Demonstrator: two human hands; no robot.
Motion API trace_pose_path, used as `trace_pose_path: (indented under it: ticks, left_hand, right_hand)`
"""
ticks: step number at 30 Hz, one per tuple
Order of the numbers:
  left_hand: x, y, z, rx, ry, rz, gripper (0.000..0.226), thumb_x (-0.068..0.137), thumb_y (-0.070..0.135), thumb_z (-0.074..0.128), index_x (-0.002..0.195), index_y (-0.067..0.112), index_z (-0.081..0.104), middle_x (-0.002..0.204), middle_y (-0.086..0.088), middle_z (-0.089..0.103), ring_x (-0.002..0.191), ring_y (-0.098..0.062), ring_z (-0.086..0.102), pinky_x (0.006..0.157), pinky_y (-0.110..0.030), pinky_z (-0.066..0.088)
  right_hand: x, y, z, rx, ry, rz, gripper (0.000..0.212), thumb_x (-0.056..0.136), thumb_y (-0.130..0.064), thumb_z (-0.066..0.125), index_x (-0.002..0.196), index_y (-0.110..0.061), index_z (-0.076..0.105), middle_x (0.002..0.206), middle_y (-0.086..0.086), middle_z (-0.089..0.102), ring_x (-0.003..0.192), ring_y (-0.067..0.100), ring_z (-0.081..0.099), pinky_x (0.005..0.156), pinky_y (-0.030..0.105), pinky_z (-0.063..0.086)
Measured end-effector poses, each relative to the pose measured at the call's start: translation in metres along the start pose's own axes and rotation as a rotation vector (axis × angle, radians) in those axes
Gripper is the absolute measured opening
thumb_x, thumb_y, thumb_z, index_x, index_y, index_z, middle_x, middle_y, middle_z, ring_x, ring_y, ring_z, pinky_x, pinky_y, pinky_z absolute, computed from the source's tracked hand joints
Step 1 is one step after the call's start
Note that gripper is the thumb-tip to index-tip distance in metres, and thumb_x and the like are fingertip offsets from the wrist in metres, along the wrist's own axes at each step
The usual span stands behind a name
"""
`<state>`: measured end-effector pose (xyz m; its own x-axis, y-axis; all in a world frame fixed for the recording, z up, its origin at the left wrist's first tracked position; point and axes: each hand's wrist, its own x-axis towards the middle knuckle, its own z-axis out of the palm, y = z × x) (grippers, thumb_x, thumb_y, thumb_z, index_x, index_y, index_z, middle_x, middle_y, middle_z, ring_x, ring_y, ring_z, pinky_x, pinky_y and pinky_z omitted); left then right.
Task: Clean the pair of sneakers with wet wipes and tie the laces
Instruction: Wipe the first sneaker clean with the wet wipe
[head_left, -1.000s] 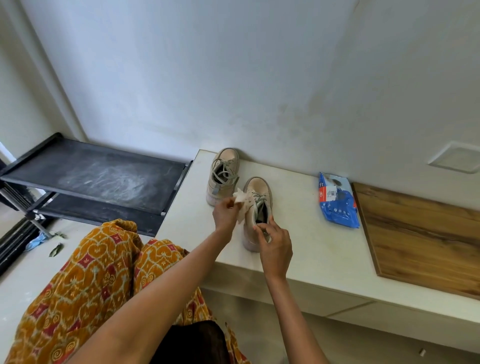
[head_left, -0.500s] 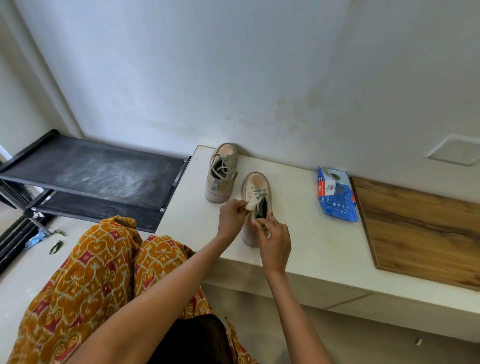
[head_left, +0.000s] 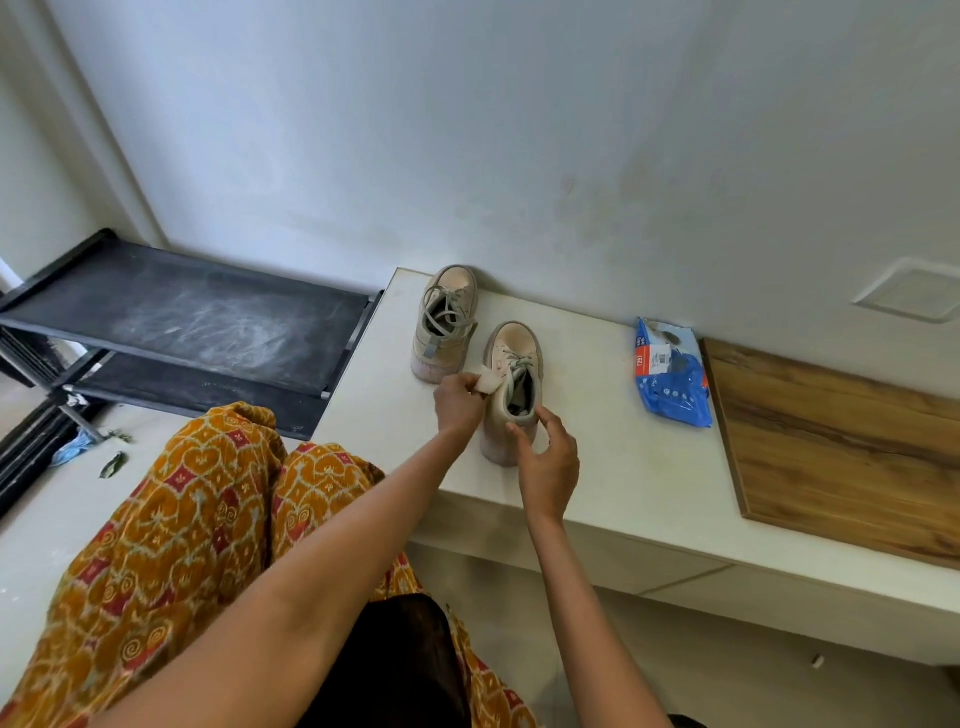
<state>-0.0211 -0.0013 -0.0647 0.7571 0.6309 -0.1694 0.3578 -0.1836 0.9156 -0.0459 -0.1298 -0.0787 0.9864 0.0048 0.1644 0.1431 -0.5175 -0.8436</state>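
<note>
Two beige sneakers stand on a white ledge (head_left: 623, 467), toes toward the wall. The near sneaker (head_left: 511, 358) has grey laces. My left hand (head_left: 457, 402) holds a folded wet wipe (head_left: 488, 383) pressed against this shoe's left side. My right hand (head_left: 548, 457) grips the shoe's heel, thumb on the collar and fingers around the back. The far sneaker (head_left: 444, 322) sits to the left by the wall with its laces loose. A blue pack of wet wipes (head_left: 670, 374) lies to the right.
A wooden board (head_left: 841, 441) lies on the ledge at the right. A black two-tier rack (head_left: 182, 322) stands left of the ledge. My orange patterned clothing (head_left: 182, 545) fills the lower left. A wall rises right behind the shoes.
My left hand slid the wipe from the near sneaker's laces down to its left side. My right hand shifted back along the collar to the heel.
</note>
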Motion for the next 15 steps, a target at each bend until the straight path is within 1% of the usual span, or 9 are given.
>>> trace_pose_path:
  ticks: [2,4,6,8,11,13,15]
  left_hand:
    - [-0.008,-0.004,0.006,-0.002,0.023,0.017,0.028,0.083,-0.003,0.055,0.108,0.002,0.069,0.109,-0.015,0.068,0.105,-0.026,0.062,0.089,-0.024,0.044]
    - [-0.017,-0.008,0.006,0.023,0.042,0.05,0.026,0.084,-0.002,0.056,0.106,0.002,0.07,0.106,-0.015,0.07,0.1,-0.025,0.063,0.082,-0.02,0.042]
    - [-0.029,-0.015,0.006,0.044,0.05,0.08,0.023,0.084,0.001,0.061,0.104,0.003,0.071,0.103,-0.014,0.07,0.096,-0.024,0.064,0.079,-0.019,0.042]
    - [-0.04,-0.024,0.005,0.052,0.027,0.074,0.022,0.084,0.003,0.064,0.104,0.003,0.071,0.102,-0.013,0.071,0.094,-0.022,0.065,0.08,-0.019,0.044]
    - [-0.047,-0.032,0.0,0.047,-0.023,0.025,0.023,0.084,0.002,0.063,0.106,0.004,0.071,0.104,-0.011,0.071,0.094,-0.018,0.064,0.083,-0.021,0.047]
    - [-0.037,-0.027,-0.008,0.016,0.003,-0.002,0.022,0.085,0.004,0.062,0.106,0.005,0.07,0.104,-0.009,0.07,0.091,-0.015,0.061,0.08,-0.021,0.046]
    - [-0.022,-0.018,-0.014,-0.036,0.024,-0.03,0.023,0.086,0.009,0.062,0.109,0.006,0.067,0.106,-0.009,0.068,0.094,-0.018,0.06,0.082,-0.025,0.046]
  right_hand:
    - [0.004,0.0,0.002,-0.032,0.029,-0.005,0.044,0.08,-0.033,0.073,0.121,-0.021,0.062,0.113,0.0,0.065,0.107,0.014,0.056,0.082,0.022,0.045]
    - [0.006,0.001,0.002,-0.073,0.051,-0.043,0.043,0.079,-0.035,0.074,0.118,-0.021,0.064,0.11,0.001,0.066,0.104,0.015,0.058,0.082,0.028,0.049]
    - [0.007,0.002,0.002,-0.101,0.062,-0.083,0.042,0.078,-0.035,0.074,0.116,-0.02,0.065,0.107,0.001,0.067,0.102,0.015,0.058,0.082,0.03,0.05]
    - [0.007,0.003,0.003,-0.106,0.067,-0.097,0.042,0.079,-0.035,0.074,0.116,-0.018,0.065,0.107,-0.001,0.067,0.102,0.014,0.058,0.082,0.03,0.051]
    - [0.01,0.004,0.001,-0.137,0.069,-0.14,0.042,0.077,-0.037,0.075,0.113,-0.018,0.066,0.104,-0.002,0.069,0.098,0.015,0.058,0.08,0.033,0.052]
    - [0.012,0.005,0.0,-0.148,0.059,-0.149,0.042,0.076,-0.039,0.075,0.112,-0.018,0.067,0.103,-0.001,0.069,0.097,0.015,0.059,0.079,0.034,0.052]
    - [0.012,0.006,-0.002,-0.136,0.036,-0.143,0.041,0.077,-0.038,0.074,0.113,-0.019,0.067,0.105,-0.001,0.069,0.098,0.015,0.058,0.08,0.035,0.052]
